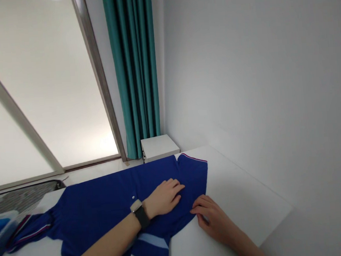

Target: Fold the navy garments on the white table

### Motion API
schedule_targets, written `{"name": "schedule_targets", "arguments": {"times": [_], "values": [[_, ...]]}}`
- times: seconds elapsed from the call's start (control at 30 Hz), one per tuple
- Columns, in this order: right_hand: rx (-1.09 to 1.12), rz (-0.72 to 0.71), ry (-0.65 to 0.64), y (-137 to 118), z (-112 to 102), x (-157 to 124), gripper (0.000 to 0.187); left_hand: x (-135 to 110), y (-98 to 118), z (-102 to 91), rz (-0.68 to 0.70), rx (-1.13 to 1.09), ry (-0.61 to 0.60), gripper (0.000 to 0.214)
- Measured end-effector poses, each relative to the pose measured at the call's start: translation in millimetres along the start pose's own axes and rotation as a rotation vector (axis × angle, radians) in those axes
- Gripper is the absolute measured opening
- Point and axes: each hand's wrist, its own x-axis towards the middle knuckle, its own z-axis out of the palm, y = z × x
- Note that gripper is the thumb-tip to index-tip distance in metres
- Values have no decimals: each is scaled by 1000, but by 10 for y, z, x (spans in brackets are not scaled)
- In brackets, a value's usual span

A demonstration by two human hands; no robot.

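A dark blue shirt (101,197) with red-and-white striped trim is spread across the white table (232,190). A small white button shows near its middle. My left hand (164,196), with a dark-strapped watch on the wrist, rests palm down on the fabric, fingers stretched out. At the right edge of the shirt, my right hand (212,220) has its fingers curled, with thumb and forefinger pinched at the cloth's border. A striped end of the shirt is bunched at the far left, and a striped, folded part lies below my left wrist.
On the far left, a pale container (6,234) holds bright blue cloth. Behind the table stand a white low cabinet (159,146) and a green curtain (136,75). A plain wall (258,76) borders the table on the right; frosted sliding doors (44,83) are at the left.
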Motion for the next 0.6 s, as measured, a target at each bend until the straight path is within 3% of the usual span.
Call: {"name": "schedule_targets", "arguments": {"times": [0.17, 0.33, 0.47, 0.6], "values": [[-9, 9, -9, -25, -15, -3, 39, 192, -333, 231, -86, 8, 28, 47], [-10, 26, 93, 49, -3, -1, 38, 263, -419, 440, -186, -5, 49, 50], [-54, 175, 215, 353, 2, 95, 36, 243, -389, 485, -182, -8, 46, 50], [-246, 407, 207, 831, -35, 312, 40, 234, -377, 460, -192, -11, 28, 50]]}}
